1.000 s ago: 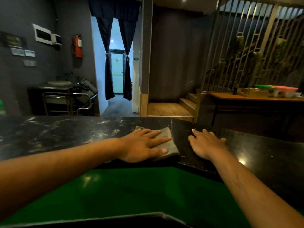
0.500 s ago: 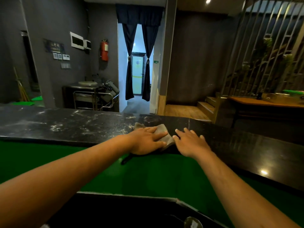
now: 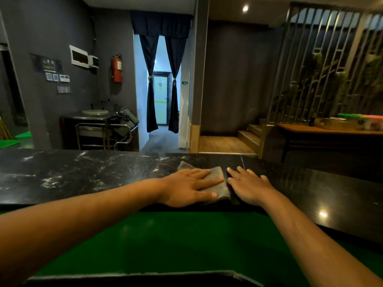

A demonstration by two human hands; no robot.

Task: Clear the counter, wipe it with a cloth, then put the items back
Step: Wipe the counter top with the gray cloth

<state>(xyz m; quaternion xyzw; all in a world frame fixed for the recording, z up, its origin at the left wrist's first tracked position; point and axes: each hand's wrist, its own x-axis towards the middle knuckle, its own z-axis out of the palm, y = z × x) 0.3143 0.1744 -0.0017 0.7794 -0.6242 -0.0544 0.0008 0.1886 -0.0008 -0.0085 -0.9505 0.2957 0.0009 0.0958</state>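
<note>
A folded grey cloth (image 3: 215, 182), soft and matte with one corner poking up toward 11 o'clock, lies flat on a black counter (image 3: 87, 175) near its front edge, just right of the frame's centre. The left hand (image 3: 186, 188) presses down on the cloth with fingers straight and slightly spread, pointing toward 3 o'clock; the thumb lies along the cloth's near edge, its nail visible. The right hand (image 3: 249, 186) rests palm-down on the bare stone just beside the cloth at its 3 o'clock side, fingers straight and close together, pointing toward 11 o'clock; its fingertips sit next to the cloth's right edge, and whether they touch it cannot be told. Neither hand curls round anything.

The counter is polished dark stone, veined with pale streaks and smears at 9 o'clock from the cloth, glossy enough to mirror a ceiling light at 4 o'clock. A thin seam crosses the slab just past the right hand's fingertips. Below the stone edge runs a smooth green surface (image 3: 186, 241).

Beyond the counter, dark curtains (image 3: 161, 79) tied at the middle frame a bright doorway at 12 o'clock. A red fire extinguisher (image 3: 117, 68) hangs on the grey wall at 10 o'clock, above a metal trolley (image 3: 99, 131). At 2 o'clock, a slatted metal screen (image 3: 331, 65) stands behind a wooden table (image 3: 323, 130).
</note>
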